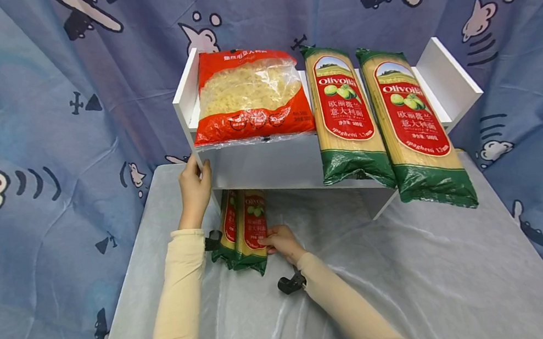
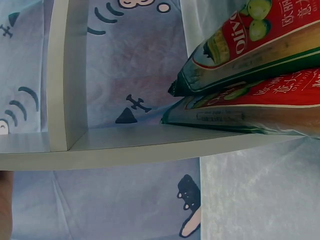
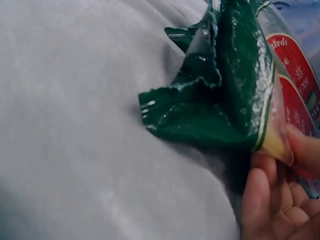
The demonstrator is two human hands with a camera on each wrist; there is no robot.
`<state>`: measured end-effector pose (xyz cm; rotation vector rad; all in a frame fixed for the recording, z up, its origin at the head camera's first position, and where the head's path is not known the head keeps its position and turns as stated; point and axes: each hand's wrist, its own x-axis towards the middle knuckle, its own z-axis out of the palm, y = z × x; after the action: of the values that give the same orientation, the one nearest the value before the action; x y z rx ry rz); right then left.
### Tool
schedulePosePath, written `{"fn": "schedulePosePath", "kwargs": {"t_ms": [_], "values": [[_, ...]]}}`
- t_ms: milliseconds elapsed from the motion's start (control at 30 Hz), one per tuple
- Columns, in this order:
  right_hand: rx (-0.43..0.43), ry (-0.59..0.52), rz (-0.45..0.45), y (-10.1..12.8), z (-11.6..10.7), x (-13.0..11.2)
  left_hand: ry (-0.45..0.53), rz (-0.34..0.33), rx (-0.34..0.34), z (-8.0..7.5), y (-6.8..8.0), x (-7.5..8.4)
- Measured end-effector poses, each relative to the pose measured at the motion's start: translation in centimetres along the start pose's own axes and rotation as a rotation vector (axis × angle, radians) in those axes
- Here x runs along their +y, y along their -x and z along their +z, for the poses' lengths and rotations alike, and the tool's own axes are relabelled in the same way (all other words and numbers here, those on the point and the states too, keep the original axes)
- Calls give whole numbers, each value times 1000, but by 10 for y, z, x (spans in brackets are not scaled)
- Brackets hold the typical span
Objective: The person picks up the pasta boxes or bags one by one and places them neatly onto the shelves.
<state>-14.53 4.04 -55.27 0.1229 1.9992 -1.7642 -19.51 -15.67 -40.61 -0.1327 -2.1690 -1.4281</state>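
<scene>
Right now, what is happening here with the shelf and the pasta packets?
A person is working at a small white shelf on a table covered with a grey cloth. The left hand grips the shelf's left front edge. The right hand holds two spaghetti packets that lie partly under the shelf, gripping them near their green ends. On top of the shelf lie a red bag of short pasta and two more spaghetti packs, whose ends stick out over the front edge.

Each green spaghetti packet [image 1: 347,114] on the shelf reads "Olivoilà", "欧丽薇兰 意大利面" and "spaghetti" on its red label.
</scene>
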Motion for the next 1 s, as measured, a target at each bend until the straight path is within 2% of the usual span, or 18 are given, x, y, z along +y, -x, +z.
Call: {"fn": "schedulePosePath", "kwargs": {"t_ms": [233,367,467,633,700,800,900,1000], "values": [[-35,-38,19,7,-12,4,-8,14,5,0,-1,0],[-55,-27,23,13,-13,-2,-6,10,5,0,0,0],[-37,45,6,13,-7,-2,-3,5,5,-1,1,1],[46,224,-36,10,5,2,-10,1,12,-2,1,1],[67,263,-43,10,6,1,-14,4,11,-2,1,1],[64,230,-28,10,6,1,-15,2,6,-1,1,1],[43,128,-7,12,4,3,-12,-3,3,-1,1,0],[13,80,0,20,1,5,-12,1,1,0,1,0]]}}
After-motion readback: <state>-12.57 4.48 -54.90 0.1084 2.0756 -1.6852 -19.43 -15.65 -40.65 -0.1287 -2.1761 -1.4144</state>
